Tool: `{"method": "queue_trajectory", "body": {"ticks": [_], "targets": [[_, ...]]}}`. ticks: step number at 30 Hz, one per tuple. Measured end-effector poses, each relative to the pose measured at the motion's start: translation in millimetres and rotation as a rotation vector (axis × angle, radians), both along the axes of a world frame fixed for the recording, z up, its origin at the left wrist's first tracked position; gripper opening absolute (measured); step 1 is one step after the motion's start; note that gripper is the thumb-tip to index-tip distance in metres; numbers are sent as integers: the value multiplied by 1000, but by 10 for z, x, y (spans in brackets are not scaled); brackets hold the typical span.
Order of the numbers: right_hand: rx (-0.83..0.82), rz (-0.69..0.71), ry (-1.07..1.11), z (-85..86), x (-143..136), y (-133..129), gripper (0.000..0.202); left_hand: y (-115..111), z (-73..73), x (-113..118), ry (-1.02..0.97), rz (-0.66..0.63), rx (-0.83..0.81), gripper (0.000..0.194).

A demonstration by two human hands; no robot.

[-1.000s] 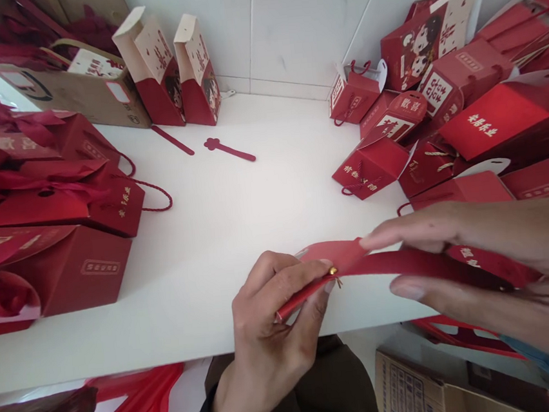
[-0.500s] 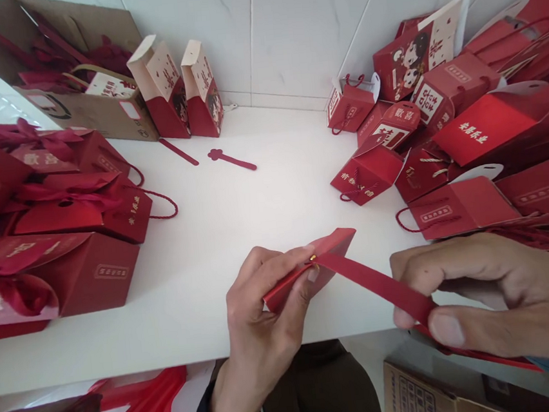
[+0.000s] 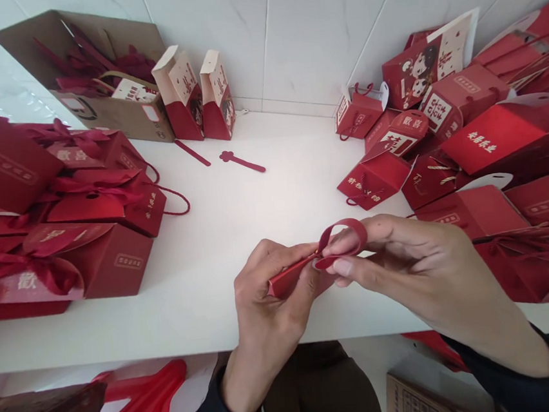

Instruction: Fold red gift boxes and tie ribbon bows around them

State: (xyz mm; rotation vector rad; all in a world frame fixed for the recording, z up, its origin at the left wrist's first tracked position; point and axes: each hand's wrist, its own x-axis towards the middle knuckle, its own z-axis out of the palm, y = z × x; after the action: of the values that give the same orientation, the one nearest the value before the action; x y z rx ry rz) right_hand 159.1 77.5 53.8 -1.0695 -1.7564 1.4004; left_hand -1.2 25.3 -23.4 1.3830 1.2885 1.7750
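Over the front part of the white table point(image 3: 206, 303), my left hand point(image 3: 273, 297) pinches a small red paper gift box point(image 3: 285, 281) along its top edge. A dark red ribbon point(image 3: 354, 230) comes off that edge and curls into a loop. My right hand point(image 3: 406, 264) holds the ribbon between thumb and fingers, close beside my left fingertips. The ribbon's end and most of the box are hidden behind the fingers.
Red gift boxes with bows point(image 3: 119, 260) are stacked at the left, and more red boxes point(image 3: 479, 141) crowd the right. A cardboard carton of ribbons point(image 3: 120, 120) stands at the back beside two cream-and-red boxes point(image 3: 217, 101). Two dark red strips point(image 3: 248, 164) lie nearby.
My right hand has moved left to the box. The ribbon, stretched out straight before, is now bent back into a loop. My left hand keeps its grip on the box.
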Motion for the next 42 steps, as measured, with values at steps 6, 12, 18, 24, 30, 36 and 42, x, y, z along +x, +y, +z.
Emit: {"method": "queue_trajectory", "body": {"ticks": [6, 12, 18, 24, 30, 36, 42], "targets": [[201, -24, -128, -46, 8, -14, 11, 19, -23, -10, -51, 3, -52, 19], [385, 4, -117, -140, -40, 18, 24, 51, -21, -36, -89, -33, -81, 18], [450, -19, -91, -187, -78, 30, 20, 67, -10, -54, -90, -42, -91, 15], [596, 12, -258, -126, -99, 59, 15, 82, -14, -62, -107, -38, -97, 15], [574, 138, -272, -70, -24, 44, 19, 94, -1, -57, -119, -37, -105, 13], [443, 102, -227, -89, 27, 34, 13, 87, 8, -39, -145, -27, -141, 10], [468, 36, -288, -141, 13, 40, 17, 79, 5, -45, -143, -25, -140, 8]]}}
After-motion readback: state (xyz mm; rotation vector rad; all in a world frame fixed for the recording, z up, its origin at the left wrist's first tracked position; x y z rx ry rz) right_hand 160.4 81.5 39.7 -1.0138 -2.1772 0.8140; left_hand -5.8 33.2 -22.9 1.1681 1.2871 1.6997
